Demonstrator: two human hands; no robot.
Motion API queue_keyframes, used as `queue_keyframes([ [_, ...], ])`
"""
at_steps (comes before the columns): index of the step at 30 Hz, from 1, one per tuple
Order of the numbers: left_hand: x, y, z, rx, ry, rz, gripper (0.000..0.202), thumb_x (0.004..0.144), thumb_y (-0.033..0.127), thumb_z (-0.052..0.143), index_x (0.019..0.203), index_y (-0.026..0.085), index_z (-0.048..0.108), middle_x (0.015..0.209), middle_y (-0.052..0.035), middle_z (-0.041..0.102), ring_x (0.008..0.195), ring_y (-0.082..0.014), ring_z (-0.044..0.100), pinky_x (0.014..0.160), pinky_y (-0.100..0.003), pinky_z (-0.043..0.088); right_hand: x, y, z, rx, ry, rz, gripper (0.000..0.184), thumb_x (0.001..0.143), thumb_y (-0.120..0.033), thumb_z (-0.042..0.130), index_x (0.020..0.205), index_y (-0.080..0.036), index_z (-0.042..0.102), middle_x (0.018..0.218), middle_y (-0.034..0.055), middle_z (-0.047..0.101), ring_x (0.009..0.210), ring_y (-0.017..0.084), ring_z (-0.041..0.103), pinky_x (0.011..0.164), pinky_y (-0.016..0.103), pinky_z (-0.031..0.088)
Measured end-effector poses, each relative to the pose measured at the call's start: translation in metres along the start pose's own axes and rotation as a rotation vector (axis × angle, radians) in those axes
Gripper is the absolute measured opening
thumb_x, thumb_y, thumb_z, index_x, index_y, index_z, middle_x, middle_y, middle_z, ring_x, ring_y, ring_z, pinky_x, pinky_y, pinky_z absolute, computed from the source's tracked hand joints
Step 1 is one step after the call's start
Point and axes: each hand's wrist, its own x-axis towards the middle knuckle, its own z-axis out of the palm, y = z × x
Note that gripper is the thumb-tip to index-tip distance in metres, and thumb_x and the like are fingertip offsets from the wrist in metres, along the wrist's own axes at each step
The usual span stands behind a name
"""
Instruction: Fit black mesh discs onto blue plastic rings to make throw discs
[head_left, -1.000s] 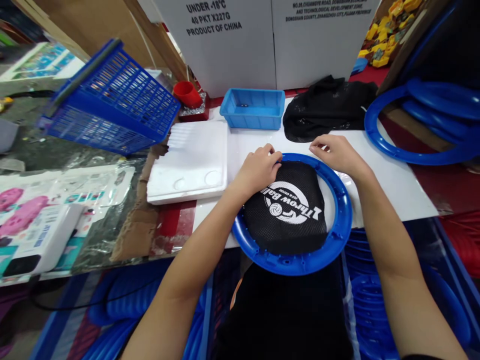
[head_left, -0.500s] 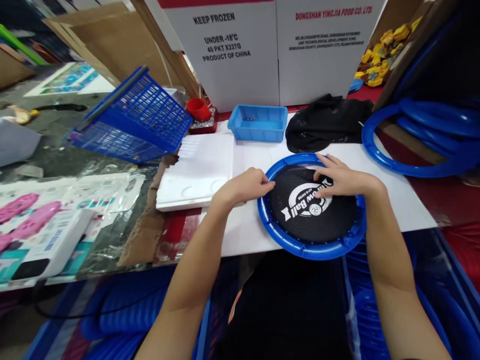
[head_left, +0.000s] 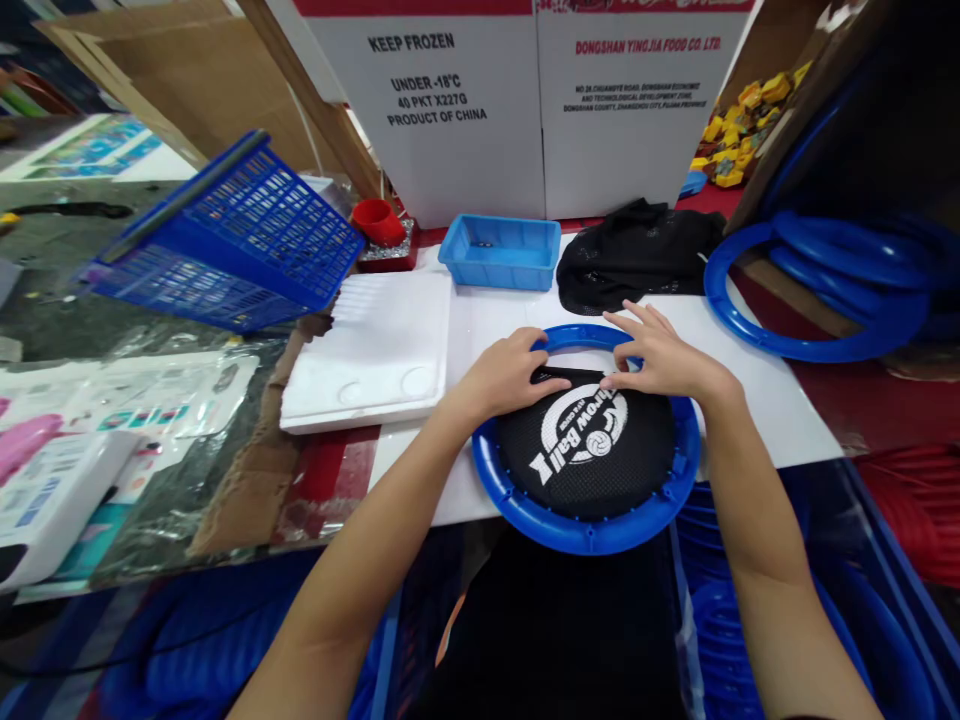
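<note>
A round blue plastic ring (head_left: 589,537) lies near the table's front edge, with a black mesh net (head_left: 622,470) printed "Throw Ball" inside it. Along the near side and flanks the net meets the ring; at the far side a gap shows white tabletop between them. My left hand (head_left: 516,372) is closed on the net's far left edge, beside the rim. With thumb and forefinger my right hand (head_left: 654,350) pinches the net's far right edge, its other fingers raised over the rim. The exact grip points are partly hidden by the fingers.
Behind the ring stand a light blue tray (head_left: 501,265) and a pile of black mesh (head_left: 637,250). More blue rings (head_left: 810,345) are stacked at right. To the left are a white foam block (head_left: 367,350) and a tilted blue basket (head_left: 247,230). A white carton (head_left: 465,160) stands behind.
My left hand has moved from the ring's left rim onto the net's far edge. The net's far edge has come away from the far rim, leaving a gap. The camera view has shifted slightly.
</note>
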Motion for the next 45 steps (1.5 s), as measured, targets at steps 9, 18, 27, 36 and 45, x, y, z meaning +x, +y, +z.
queue_keyframes([
  [9,-0.012,-0.023,-0.024,-0.279,-0.031,-0.056,0.024,0.093,0.045,0.072,0.095,0.021,0.075,0.136,-0.0125,0.068,0.133,-0.0312,0.059,0.121,-0.052,0.046,0.001,0.012,-0.001,0.179,-0.18,0.091,0.044,0.08,-0.068,0.085,0.094,-0.027,0.08,0.179,0.0052,0.037,0.17,0.047,0.012,0.137,0.069,0.014],
  [18,-0.011,-0.041,-0.02,-0.55,0.057,-0.294,0.025,0.089,0.046,0.078,0.095,0.022,0.083,0.107,-0.0071,0.083,0.104,-0.026,0.073,0.098,-0.04,0.054,-0.003,0.022,-0.015,0.377,-0.003,0.06,0.03,0.092,-0.055,0.073,0.09,-0.025,0.074,0.147,0.0106,0.072,0.145,0.037,0.06,0.125,0.058,0.041],
  [27,-0.01,-0.04,-0.022,-0.524,0.08,-0.301,0.029,0.087,0.05,0.078,0.092,0.022,0.084,0.097,-0.0064,0.083,0.095,-0.025,0.073,0.097,-0.039,0.054,0.004,0.036,-0.005,0.508,0.098,0.09,0.026,0.092,-0.049,0.071,0.087,-0.023,0.071,0.138,0.0127,0.077,0.143,0.035,0.063,0.12,0.055,0.044],
  [36,-0.009,-0.04,-0.023,-0.616,0.069,-0.351,0.031,0.081,0.05,0.084,0.091,0.021,0.086,0.097,-0.0083,0.084,0.097,-0.0264,0.074,0.098,-0.04,0.054,0.003,0.04,-0.004,0.564,0.116,0.094,0.025,0.091,-0.048,0.071,0.085,-0.023,0.071,0.143,0.0133,0.075,0.14,0.035,0.065,0.12,0.054,0.044],
  [45,-0.009,-0.039,-0.024,-0.689,0.025,-0.348,0.036,0.085,0.05,0.079,0.103,0.019,0.084,0.106,-0.0101,0.083,0.1,-0.0265,0.073,0.098,-0.043,0.057,0.002,0.045,-0.003,0.56,0.088,0.102,0.032,0.094,-0.052,0.067,0.086,-0.021,0.072,0.15,0.0136,0.071,0.134,0.034,0.066,0.121,0.054,0.043],
])
